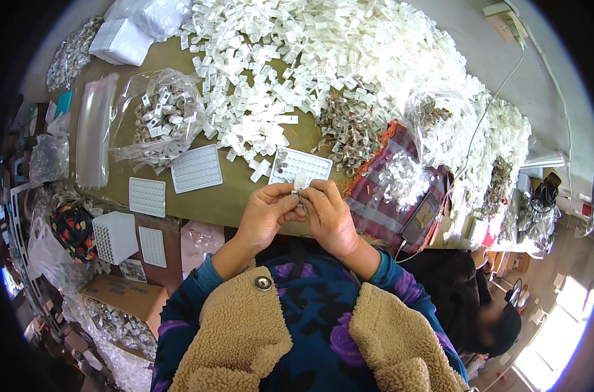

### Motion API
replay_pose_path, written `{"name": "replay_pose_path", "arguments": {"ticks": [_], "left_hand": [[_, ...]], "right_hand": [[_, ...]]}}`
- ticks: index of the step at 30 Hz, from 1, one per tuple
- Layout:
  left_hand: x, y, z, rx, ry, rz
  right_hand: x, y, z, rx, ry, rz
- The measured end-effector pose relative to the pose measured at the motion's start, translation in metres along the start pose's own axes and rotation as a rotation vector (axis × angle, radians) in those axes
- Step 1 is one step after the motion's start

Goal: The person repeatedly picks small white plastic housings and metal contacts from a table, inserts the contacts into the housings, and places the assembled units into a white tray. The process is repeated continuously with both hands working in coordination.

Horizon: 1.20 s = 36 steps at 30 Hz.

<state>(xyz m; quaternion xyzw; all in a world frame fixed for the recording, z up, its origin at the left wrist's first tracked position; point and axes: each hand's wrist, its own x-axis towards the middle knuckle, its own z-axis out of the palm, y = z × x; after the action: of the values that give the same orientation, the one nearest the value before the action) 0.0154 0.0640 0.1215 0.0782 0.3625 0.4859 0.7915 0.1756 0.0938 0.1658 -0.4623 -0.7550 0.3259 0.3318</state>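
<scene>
Both hands meet at the near edge of the table. My left hand (269, 214) pinches a small white plastic piece (299, 181) between thumb and fingers. From the other side my right hand (328, 217) closes on the same piece, its fingertips touching my left ones. Something small and metallic seems to sit at the fingertips, too small to make out. Just beyond the hands lies a white tray (313, 166) with rows of shallow wells; a few small dark round bits rest at its left end.
A large heap of white plastic pieces (349, 46) covers the far table, beside a pile of small metal parts (349, 127). More white trays (197, 168) lie left. On the right, a plaid cloth (388, 170) carries clear bits and a phone (420, 219) with a cable. Another person (467, 294) sits at right.
</scene>
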Motion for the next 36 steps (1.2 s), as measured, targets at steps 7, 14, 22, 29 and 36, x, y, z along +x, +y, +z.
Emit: {"name": "replay_pose_path", "arguments": {"ticks": [7, 14, 22, 29, 36], "left_hand": [[-0.012, -0.007, 0.017, -0.076, -0.067, -0.089], [-0.020, -0.004, 0.028, -0.037, -0.073, -0.039], [-0.032, 0.001, 0.032, -0.044, -0.094, -0.059], [-0.038, -0.001, 0.028, -0.083, -0.111, -0.060], [-0.039, -0.010, 0.007, -0.134, -0.044, -0.079]], "right_hand": [[-0.011, -0.004, -0.028, 0.165, -0.039, 0.096], [-0.021, -0.019, -0.026, -0.015, 0.065, -0.069], [-0.023, -0.029, -0.034, 0.144, 0.095, -0.009], [-0.015, -0.027, -0.029, 0.174, 0.078, -0.056], [-0.019, 0.004, -0.009, 0.068, -0.072, -0.346]]}}
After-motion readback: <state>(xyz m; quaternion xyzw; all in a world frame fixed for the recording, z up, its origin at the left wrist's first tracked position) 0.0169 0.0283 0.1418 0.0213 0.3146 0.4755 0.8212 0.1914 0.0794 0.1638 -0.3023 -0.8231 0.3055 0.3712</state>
